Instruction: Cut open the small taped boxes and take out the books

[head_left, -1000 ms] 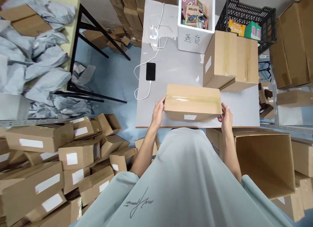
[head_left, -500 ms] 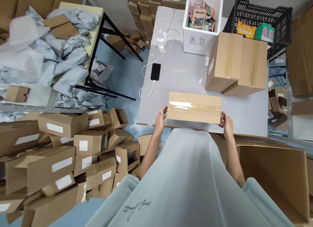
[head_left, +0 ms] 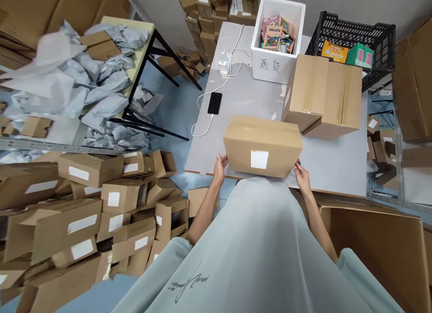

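Note:
A closed cardboard box (head_left: 239, 158) with a white label (head_left: 259, 159) on the side facing me is tilted at the front edge of the table. My left hand (head_left: 220, 167) grips its lower left end, the fingertips tucked partly out of sight behind it. At the lower right corner, my right hand (head_left: 302, 177) pinches the box between thumb and fingers. A small red object (head_left: 298, 161) peeks out by that corner; its kind is too hidden to tell. Two taller cardboard boxes (head_left: 307, 86) stand side by side farther right on the table.
The grey table (head_left: 249, 97) also bears a phone (head_left: 214, 103) on a white cable and a white foam box (head_left: 275, 70) of colourful packs. Behind the tall boxes is a black crate (head_left: 378, 52). Piled boxes (head_left: 79, 187) fill the left; a big open carton (head_left: 374, 245) stands right.
The box has been turned between my hands: its taped face was uppermost, and now a side with a white label faces me. My right hand has come slightly inward.

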`<state>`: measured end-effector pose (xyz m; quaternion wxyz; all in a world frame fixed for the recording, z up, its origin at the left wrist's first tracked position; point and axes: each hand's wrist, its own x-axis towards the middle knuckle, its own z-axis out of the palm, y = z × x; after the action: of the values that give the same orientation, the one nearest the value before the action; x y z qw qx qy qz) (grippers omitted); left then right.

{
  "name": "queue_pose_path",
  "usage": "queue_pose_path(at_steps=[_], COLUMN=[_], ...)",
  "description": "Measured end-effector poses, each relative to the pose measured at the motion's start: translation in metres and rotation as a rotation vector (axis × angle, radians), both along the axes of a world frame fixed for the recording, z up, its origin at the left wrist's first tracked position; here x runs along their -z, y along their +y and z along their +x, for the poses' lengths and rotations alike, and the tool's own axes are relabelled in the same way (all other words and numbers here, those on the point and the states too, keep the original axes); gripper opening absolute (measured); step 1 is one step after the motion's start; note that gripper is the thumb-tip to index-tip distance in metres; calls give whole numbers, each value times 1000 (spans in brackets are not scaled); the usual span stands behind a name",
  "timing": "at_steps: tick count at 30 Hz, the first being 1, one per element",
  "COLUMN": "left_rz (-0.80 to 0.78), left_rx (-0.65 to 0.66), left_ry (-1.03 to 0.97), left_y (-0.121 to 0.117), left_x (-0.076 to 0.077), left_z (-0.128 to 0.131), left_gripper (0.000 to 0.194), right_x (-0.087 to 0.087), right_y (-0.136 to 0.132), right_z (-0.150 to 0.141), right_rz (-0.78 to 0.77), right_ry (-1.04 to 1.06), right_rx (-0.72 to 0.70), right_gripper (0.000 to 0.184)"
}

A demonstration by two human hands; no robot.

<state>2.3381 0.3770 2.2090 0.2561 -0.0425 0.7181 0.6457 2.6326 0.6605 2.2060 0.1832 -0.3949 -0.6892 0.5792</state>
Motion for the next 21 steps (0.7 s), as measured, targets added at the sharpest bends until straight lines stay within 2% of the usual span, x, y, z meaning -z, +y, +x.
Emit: queue_pose_path(at_steps=[4, 8, 13, 21], left_rz=[69, 85, 37, -72], left_rx=[-11, -9, 27, 91], left_ry=[102, 143, 76, -74], left_y=[-3, -4, -3, -8], left_x=[-21, -32, -24, -2], left_z=[6, 12, 14, 24], left_gripper=[82, 84, 83, 74], right_x=[-29, -39, -25, 13], right_y=[4, 8, 6, 1], right_z=[7, 7, 5, 2], right_rz=[-35, -40, -46, -104], right_ry=[7, -4, 20, 19], right_rx=[59, 60, 25, -25], right_gripper=[81, 87, 96, 106])
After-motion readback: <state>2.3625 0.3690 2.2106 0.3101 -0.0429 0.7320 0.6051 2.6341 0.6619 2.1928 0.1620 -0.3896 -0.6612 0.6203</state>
